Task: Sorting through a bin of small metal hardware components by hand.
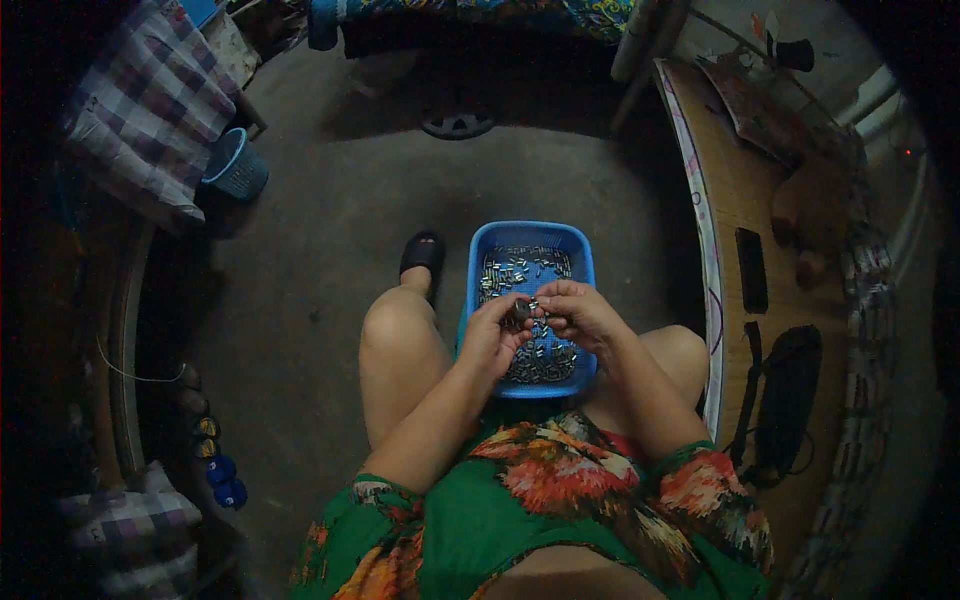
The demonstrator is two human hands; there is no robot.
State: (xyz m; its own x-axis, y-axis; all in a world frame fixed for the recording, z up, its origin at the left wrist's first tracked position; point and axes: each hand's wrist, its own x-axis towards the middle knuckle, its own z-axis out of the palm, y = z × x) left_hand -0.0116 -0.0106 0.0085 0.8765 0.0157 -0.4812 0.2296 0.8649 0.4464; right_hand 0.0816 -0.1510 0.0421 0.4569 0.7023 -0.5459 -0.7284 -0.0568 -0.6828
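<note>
A blue plastic basket [530, 229] rests at my lap between my knees. Many small, shiny metal cylinders [507, 273] lie in it, in loose groups toward the far side and in a denser heap near me. Above its middle, my left hand [492, 335] is closed around a small dark, roundish thing [521, 311], whose kind I cannot make out. My right hand [583, 314] meets it from the right, thumb and fingers pinched on a tiny shiny metal piece [534, 304]. The fingertips of both hands nearly touch and partly hide what they hold.
Along the right runs a low wooden board [735, 200] with a black bag [790, 400] and a flat black rectangle [751, 270]. A teal waste bin [238, 168] stands far left beside a checkered cloth [160, 110]. Blue-capped items [222, 470] sit at left; a dark spoked disc [457, 122] lies ahead.
</note>
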